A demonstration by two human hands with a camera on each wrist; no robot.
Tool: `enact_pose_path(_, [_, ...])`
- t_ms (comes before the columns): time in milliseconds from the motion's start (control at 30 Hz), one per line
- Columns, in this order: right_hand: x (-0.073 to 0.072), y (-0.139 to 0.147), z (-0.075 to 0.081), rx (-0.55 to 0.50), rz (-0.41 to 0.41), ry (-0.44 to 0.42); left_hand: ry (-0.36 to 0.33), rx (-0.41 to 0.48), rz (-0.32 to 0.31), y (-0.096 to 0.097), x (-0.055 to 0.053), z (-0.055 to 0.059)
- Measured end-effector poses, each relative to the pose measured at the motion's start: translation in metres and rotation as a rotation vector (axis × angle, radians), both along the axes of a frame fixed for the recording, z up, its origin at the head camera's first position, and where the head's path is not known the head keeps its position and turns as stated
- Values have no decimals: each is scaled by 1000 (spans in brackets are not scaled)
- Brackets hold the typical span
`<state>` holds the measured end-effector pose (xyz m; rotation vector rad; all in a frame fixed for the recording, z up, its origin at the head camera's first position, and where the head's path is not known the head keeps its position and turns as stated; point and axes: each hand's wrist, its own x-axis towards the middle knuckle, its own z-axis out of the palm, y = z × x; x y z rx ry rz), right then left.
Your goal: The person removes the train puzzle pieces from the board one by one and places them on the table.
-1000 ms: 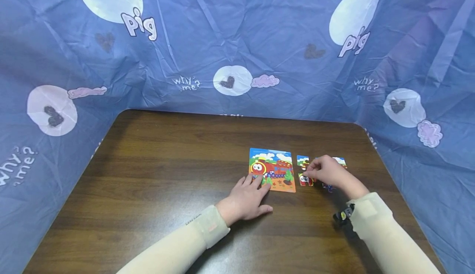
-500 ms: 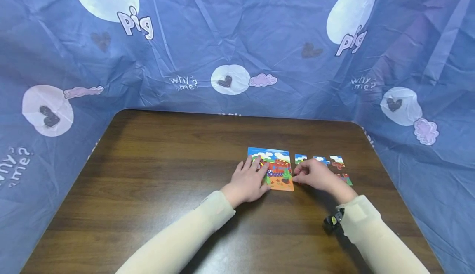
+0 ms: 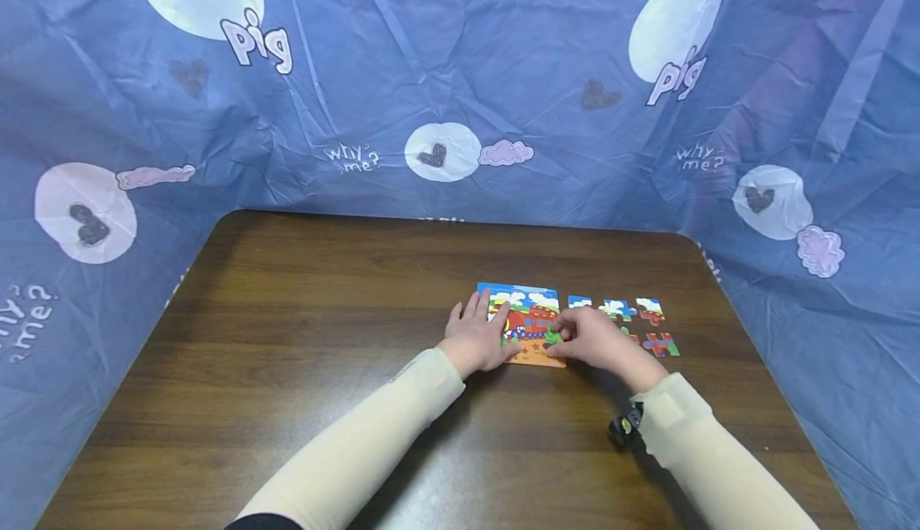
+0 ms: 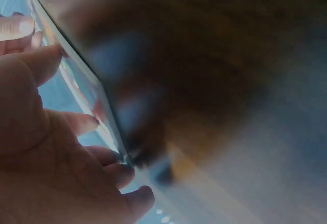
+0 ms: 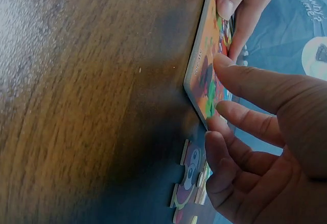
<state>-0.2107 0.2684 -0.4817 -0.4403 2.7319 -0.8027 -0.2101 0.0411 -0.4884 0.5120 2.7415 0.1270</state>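
A square picture puzzle board with a red train lies on the table. My left hand rests on its left side with the fingers spread. At the right side, my right hand touches the picture near the green tree with thumb and index finger, a gap between their tips. Its other fingers are curled, and I see nothing held. To the right lie loose jigsaw pieces, among them a cloud piece and a red and green piece. A train face piece shows below my right fingers.
The brown wooden table extends to the left and front. A blue printed cloth hangs behind it and at both sides. A dark strapped device sits on my right wrist.
My right hand has moved left from the loose pieces onto the board's right side, uncovering several pieces. My left hand has slid up and further onto the board.
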Motion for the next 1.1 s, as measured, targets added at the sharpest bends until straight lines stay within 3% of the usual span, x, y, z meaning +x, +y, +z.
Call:
enact_pose_path(567, [0, -3, 2, 59, -21, -69, -2, 33, 19, -1, 0, -5])
enact_pose_path(1100, [2, -6, 5, 72, -34, -106, 28, 10, -21, -1, 2, -5])
